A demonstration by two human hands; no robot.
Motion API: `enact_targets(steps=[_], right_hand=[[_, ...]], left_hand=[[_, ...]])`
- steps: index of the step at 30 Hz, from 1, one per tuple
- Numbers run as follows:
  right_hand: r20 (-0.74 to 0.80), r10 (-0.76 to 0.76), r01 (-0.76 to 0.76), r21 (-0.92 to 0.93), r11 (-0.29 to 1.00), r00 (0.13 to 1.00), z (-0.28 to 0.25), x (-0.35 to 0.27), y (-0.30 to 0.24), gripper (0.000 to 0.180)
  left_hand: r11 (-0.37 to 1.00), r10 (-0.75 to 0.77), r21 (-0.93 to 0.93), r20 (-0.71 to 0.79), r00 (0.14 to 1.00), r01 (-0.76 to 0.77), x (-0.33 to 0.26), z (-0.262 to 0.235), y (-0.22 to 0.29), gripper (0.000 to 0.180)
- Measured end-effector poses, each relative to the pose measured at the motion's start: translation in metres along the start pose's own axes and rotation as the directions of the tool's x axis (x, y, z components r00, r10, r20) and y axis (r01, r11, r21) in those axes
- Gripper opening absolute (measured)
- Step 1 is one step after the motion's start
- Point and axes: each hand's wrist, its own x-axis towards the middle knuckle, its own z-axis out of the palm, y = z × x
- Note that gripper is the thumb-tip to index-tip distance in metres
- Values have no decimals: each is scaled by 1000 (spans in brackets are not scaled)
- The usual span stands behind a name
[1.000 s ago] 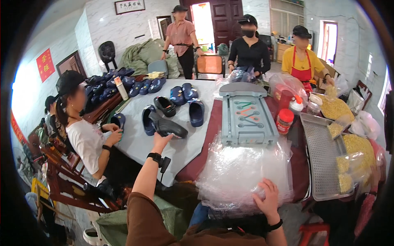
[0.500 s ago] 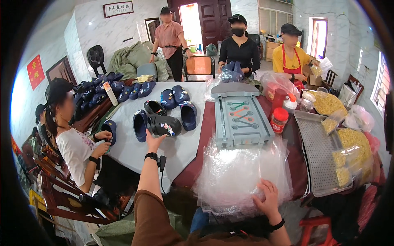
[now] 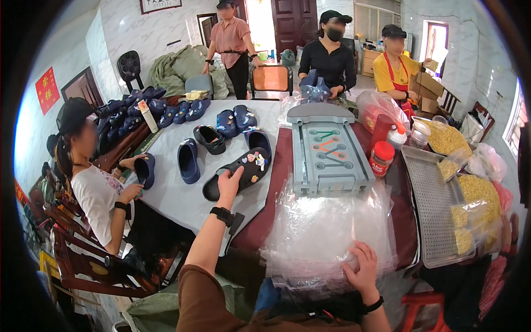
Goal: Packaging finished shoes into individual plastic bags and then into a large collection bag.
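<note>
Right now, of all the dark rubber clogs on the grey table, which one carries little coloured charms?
The black clog under the left hand: its top is dotted with coloured charms, while the navy clogs beside it are plain.

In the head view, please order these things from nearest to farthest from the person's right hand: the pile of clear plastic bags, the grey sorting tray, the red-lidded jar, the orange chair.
1. The pile of clear plastic bags: under the right hand, touching it.
2. The grey sorting tray: just beyond the bags, mid-table.
3. The red-lidded jar: right of the tray, slightly farther.
4. The orange chair: beyond the table's far edge.
</note>
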Motion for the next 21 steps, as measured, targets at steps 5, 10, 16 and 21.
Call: enact_targets(steps=[5, 10, 16, 21], right_hand=[[-23, 12, -12, 11, 1000, 1000, -3, -1, 0, 47], [-27, 6, -6, 3, 1000, 1000, -4, -3, 2, 49], [-17, 0, 0, 14, 1000, 1000, -2, -3, 3, 50], [12, 4, -4, 41, 999, 1000, -3, 2, 0, 50]], left_hand=[[540, -271, -711, 360, 892, 451, -41, 8, 72, 36], [407, -188, -758, 477, 859, 510, -73, 16, 94, 16], [355, -191, -876, 272, 943, 325, -65, 35, 67, 15], [701, -99, -551, 554, 827, 453, -39, 18, 19, 28]])
